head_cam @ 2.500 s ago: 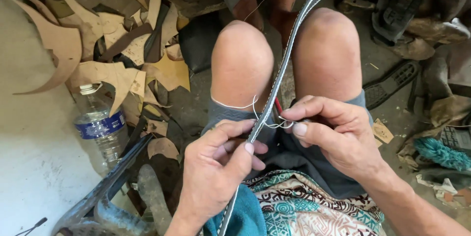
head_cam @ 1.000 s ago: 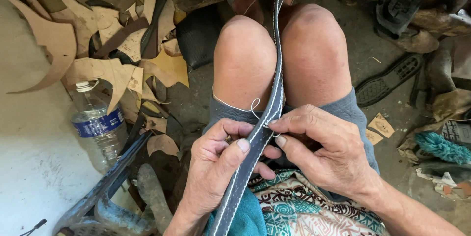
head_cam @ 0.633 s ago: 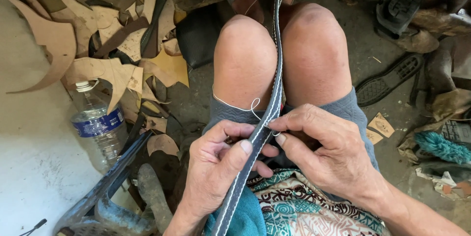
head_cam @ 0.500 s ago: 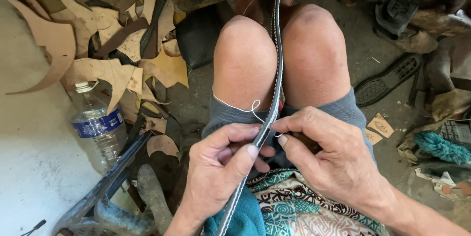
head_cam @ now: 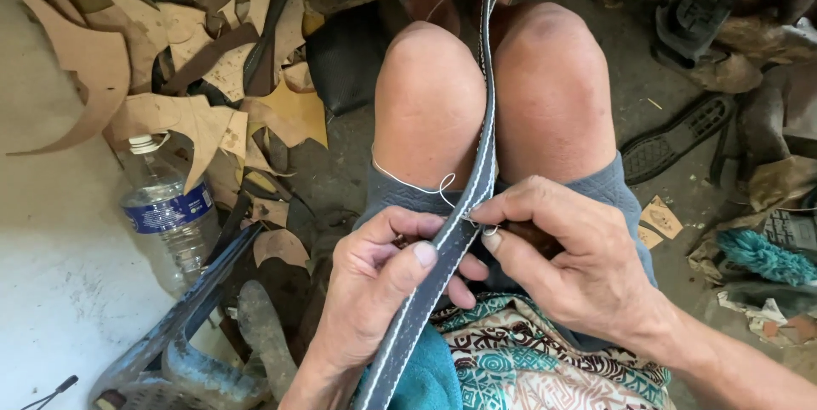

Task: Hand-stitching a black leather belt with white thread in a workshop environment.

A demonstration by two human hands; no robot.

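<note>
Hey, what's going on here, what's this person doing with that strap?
A seated person is hand-stitching a long grey strap that runs between their knees. The left hand pinches the strap flat, thumb on top. The right hand works at its edge, where white thread loops out. Leather scraps and a plastic bottle lie beside them.

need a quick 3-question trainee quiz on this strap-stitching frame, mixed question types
1. True or false: the left hand pins the grey strap under its thumb.
2. Where does the strap run? A) between the knees B) over the plastic bottle C) across the shoe sole
3. Fill in: the right hand pinches at the strap's edge, where a loop of white ___ trails.

Key: 1 true; 2 A; 3 thread.
</note>
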